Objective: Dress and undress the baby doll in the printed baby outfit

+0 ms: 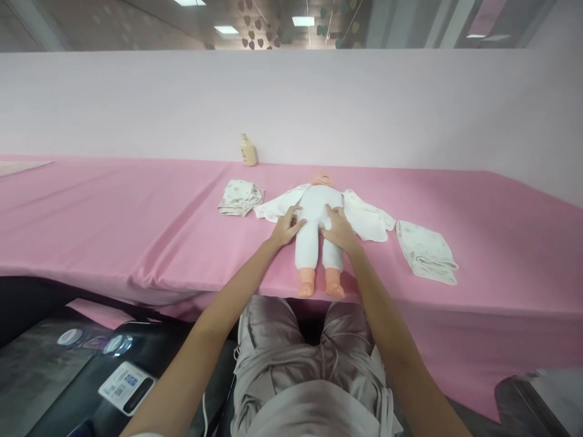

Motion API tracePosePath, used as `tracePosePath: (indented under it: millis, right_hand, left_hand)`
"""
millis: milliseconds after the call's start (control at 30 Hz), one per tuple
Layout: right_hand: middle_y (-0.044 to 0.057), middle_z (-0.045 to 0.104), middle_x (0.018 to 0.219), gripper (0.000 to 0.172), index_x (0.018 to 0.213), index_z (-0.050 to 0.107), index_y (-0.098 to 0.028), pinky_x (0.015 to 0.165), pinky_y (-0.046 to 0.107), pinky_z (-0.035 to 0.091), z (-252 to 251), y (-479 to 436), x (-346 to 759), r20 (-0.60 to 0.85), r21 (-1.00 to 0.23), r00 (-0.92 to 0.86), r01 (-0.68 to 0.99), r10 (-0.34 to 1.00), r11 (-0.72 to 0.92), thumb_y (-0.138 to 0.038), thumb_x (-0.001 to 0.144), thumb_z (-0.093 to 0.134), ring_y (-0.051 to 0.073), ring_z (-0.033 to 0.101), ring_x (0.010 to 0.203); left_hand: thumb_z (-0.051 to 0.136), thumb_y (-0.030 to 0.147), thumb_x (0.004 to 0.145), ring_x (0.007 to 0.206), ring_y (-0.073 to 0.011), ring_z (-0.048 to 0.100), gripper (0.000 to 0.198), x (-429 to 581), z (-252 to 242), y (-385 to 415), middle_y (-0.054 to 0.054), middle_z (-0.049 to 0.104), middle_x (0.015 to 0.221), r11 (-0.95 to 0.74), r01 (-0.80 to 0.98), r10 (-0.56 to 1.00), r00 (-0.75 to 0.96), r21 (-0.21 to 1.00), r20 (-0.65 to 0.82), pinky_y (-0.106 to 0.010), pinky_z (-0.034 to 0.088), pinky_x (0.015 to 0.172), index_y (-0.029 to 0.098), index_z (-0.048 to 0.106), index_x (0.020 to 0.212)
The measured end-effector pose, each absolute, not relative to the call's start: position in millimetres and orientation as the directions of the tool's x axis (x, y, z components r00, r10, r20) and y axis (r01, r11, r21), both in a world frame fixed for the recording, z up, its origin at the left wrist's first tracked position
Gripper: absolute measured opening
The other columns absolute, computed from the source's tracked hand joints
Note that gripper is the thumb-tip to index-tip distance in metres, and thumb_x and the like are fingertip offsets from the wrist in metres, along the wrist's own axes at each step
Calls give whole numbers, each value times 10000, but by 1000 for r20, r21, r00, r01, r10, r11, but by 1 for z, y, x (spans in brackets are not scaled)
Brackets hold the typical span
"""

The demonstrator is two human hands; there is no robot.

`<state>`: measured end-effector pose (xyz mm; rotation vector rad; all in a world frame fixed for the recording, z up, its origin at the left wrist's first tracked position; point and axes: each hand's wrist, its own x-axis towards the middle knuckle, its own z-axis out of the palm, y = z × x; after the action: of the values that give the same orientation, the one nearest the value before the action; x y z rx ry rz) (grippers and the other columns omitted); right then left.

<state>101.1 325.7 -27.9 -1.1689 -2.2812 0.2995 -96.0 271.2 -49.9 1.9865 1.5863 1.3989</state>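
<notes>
A baby doll (321, 203) with a white cloth body lies on its back on the pink-covered table (113, 224), its feet toward me at the front edge. Under its upper body a white garment (370, 217) is spread, with sleeves out to both sides. My left hand (288, 227) rests at the doll's left-hand side in view, near the hip, thumb on the white cloth and fingers apart. My right hand (337, 227) lies on the opposite hip, fingers spread over the cloth. Neither hand visibly grips anything.
Folded printed cloths sit left (240, 197) and right (427, 251) of the doll. A yellowish bottle (248, 151) stands by the white wall. At lower left are a black chair (68, 397), plastic bottles (117, 345) and a white card (126, 387).
</notes>
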Motion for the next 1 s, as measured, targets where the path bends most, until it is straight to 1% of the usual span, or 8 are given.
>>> tracePosePath:
  millis: [100,200,267,367,433,600,767,1000]
  right_hand:
    - [144,428,1277,707,1440,365,-155,967,431,466,-31,331,99,396,-424,-450,684,801,594,-233,762,550,286,519,1129]
    - [139,450,1235,696,1412,405,-147,969,423,463,-32,339,92,430,-430,-430,676,794,599,-194,733,553,285,514,1120]
    - [137,462,1223,688,1395,425,-137,986,415,451,-32,346,86,450,-441,-412,670,793,598,-175,720,554,282,509,1124]
    - [145,472,1225,658,1372,448,-124,996,421,443,-30,356,79,462,-462,-389,662,797,590,-168,724,554,284,511,1122]
    - [149,481,1227,629,1346,470,-121,990,431,445,-29,360,74,466,-487,-368,653,805,580,-169,724,552,285,518,1113]
    - [151,521,1191,528,1247,546,-91,1015,409,417,-24,364,66,531,-540,-290,609,797,581,-109,723,480,264,521,1106]
    - [149,551,1165,466,1161,589,-79,1058,380,373,-23,366,65,605,-569,-220,552,765,609,-81,713,460,239,517,1116]
    - [138,578,1162,415,1101,601,-92,1059,361,378,-23,368,71,533,-617,-262,530,805,581,-126,691,548,222,524,1119]
  left_hand:
    - [429,430,920,562,-118,454,394,-95,-50,273,58,454,607,-356,669,848,-63,653,527,-233,377,608,195,462,1235]
    - [300,281,952,630,-162,543,372,-98,-54,280,8,566,667,-226,769,870,-116,598,479,-277,424,665,172,430,1283]
    - [335,178,901,760,-200,598,380,-102,-57,286,-54,647,811,-168,847,900,-77,504,430,-309,451,728,156,462,1259]
    - [470,166,814,864,-246,596,224,-107,-59,292,-97,666,910,-163,911,930,13,380,366,-347,460,793,165,620,981]
    - [507,196,807,879,-264,585,144,-108,-58,293,-111,658,915,-155,929,937,30,336,349,-372,455,818,165,643,840]
    - [483,190,845,961,-291,567,217,-103,-58,295,-155,603,1103,-64,966,944,-22,249,330,-405,439,824,154,664,958]
    - [456,189,869,964,-303,556,228,-101,-58,299,-172,595,1054,-15,979,947,-51,202,318,-430,413,838,135,674,905]
    - [502,228,833,989,-306,526,168,-106,-54,296,-138,619,971,-82,981,944,21,173,330,-440,382,892,165,653,798]
